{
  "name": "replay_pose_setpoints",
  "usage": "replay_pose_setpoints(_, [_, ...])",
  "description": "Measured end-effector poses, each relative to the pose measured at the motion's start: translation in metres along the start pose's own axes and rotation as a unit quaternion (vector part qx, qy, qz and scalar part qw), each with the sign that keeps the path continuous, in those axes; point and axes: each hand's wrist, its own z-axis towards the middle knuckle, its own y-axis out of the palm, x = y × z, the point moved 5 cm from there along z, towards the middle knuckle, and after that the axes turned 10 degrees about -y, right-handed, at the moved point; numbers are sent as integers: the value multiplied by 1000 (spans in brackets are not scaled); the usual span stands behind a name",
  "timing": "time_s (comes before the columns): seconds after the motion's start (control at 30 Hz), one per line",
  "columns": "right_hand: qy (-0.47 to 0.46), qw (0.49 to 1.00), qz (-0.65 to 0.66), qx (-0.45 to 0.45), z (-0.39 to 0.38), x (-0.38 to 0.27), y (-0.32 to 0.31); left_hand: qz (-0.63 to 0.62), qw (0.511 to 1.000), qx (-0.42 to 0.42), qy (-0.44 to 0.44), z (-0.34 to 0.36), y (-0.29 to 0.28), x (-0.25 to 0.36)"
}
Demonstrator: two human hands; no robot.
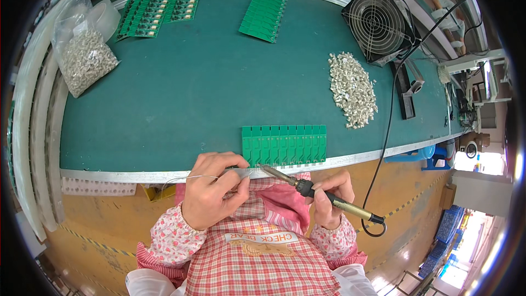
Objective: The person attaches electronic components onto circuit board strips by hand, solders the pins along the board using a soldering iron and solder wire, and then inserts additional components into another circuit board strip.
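A green panel of joined circuit boards point(285, 143) lies at the front edge of the bench. My right hand point(331, 200) grips a soldering iron point(345, 204) by its handle, its tip pointing left at the panel's lower edge, near the left end. Thin solder wire point(189, 177) runs through the closed fingers of my left hand point(213, 189), which is beside the panel's lower left corner. Something small and pale shows between those fingertips and the iron's tip; I cannot make out what it is.
Small white connectors lie in a pile point(352, 90) on the right, below a black fan point(378, 22). A bag of similar parts point(87, 60) stands at the left. More board panels point(263, 15) lie at the back. The iron's black cable point(388, 126) crosses the bench's right side.
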Motion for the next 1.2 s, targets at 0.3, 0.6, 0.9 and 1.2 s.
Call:
replay_pose_setpoints(0.3, [0,1000,-4,-5,-2,-1,0,-4,1000,-2,-1,-1,-2,-1])
replay_pose_setpoints(0.6, [4,999,13,36,-2,1,-3,-11,999,-12,-40,-1,-12,-8])
replay_pose_setpoints(0.9, [-2,1000,27,-12,1,7,8,-8,1000,-16,-18,-1,-10,-9])
replay_pose_setpoints(1.2, [-6,1000,20,-13,-1,8,8,-4,1000,-13,-4,-1,-8,-9])
